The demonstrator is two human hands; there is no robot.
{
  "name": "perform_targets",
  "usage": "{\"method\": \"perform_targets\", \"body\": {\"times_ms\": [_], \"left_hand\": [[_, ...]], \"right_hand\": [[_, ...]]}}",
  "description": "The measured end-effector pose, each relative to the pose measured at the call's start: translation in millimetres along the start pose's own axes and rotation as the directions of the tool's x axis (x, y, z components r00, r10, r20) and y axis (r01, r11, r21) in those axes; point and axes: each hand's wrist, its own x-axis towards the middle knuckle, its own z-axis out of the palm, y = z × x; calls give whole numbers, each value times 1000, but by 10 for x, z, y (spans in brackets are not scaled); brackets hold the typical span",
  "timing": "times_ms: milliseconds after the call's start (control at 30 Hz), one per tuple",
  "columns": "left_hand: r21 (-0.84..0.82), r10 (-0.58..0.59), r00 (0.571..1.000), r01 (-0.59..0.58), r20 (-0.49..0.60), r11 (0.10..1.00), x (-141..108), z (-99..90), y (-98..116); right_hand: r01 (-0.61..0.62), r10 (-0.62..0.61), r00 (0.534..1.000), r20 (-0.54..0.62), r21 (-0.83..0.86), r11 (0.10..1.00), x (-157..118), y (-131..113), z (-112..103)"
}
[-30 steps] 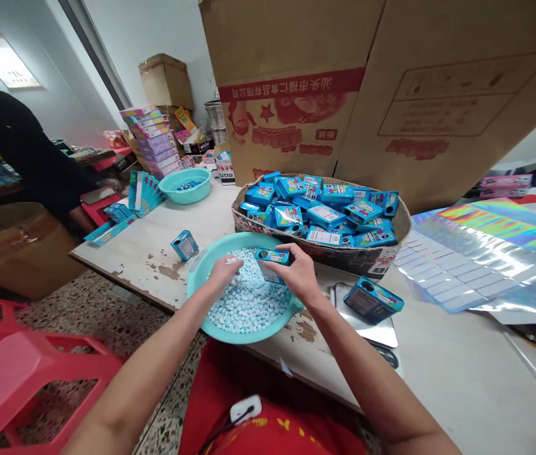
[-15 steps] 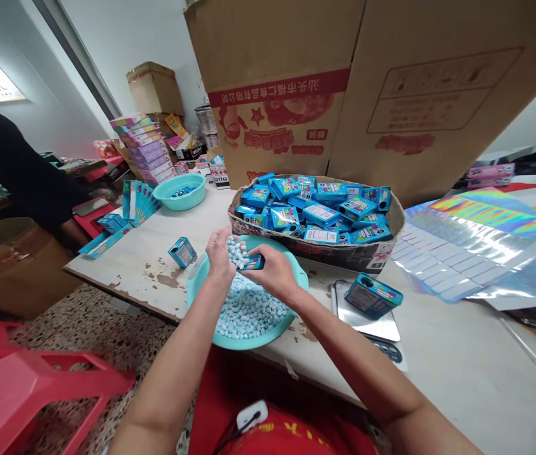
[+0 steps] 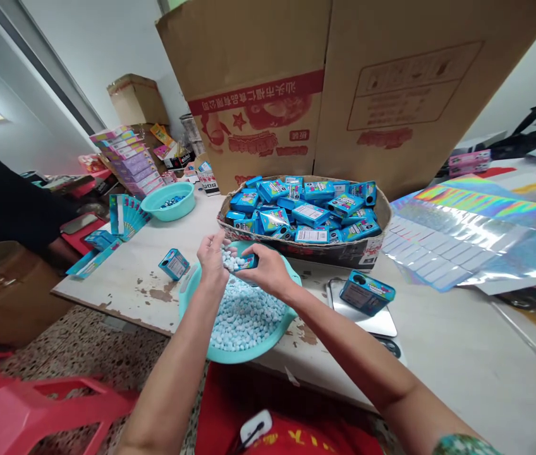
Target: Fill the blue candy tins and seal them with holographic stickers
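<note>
My left hand [image 3: 212, 258] is cupped around a small heap of pale blue and white candies [image 3: 231, 260]. Between the thumb and fingers of my right hand [image 3: 272, 270] is a small blue candy box [image 3: 250, 261], its near end right against that heap. Both hands are over a turquoise basin [image 3: 237, 356], which holds a thick layer of the same loose candies [image 3: 249, 316]. Part of the box is hidden by my right fingers. Left of the basin, another blue box [image 3: 174, 264] stands on the table. A further blue box [image 3: 367, 293] rests on a small scale [image 3: 382, 323] at right.
Behind the basin is a cut-down carton [image 3: 334, 254] heaped with blue boxes, backed by a tall cardboard box [image 3: 258, 57]. A second turquoise basin [image 3: 169, 202] sits back left. Shiny printed sheets [image 3: 457, 234] cover the right. A person's dark sleeve [image 3: 7, 189] shows at left.
The heap of candies in my left hand looks smaller and lower. Both hands remain close together over the basin. The whole view has shifted slightly.
</note>
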Motion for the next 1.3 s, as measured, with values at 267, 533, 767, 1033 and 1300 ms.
{"method": "perform_targets", "body": {"times_ms": [267, 533, 767, 1033, 1300], "left_hand": [[-10, -107, 993, 107, -53, 994, -37, 92, -153], [-53, -74, 997, 74, 9, 996, -21, 139, -82], [8, 32, 999, -32, 36, 999, -62, 87, -262], [103, 55, 996, -62, 67, 993, -64, -142, -190], [442, 23, 965, -141, 261, 886, -324, -408, -254]], "right_hand": [[-51, 59, 997, 51, -131, 990, -30, 66, 9], [8, -2, 1000, 31, -202, 979, 33, 0, -169], [15, -7, 999, 36, -201, 980, -4, 118, -8], [-3, 5, 1000, -27, 73, 997, -203, 196, -50], [-26, 43, 995, -92, 180, 983, -305, 312, 57]]}}
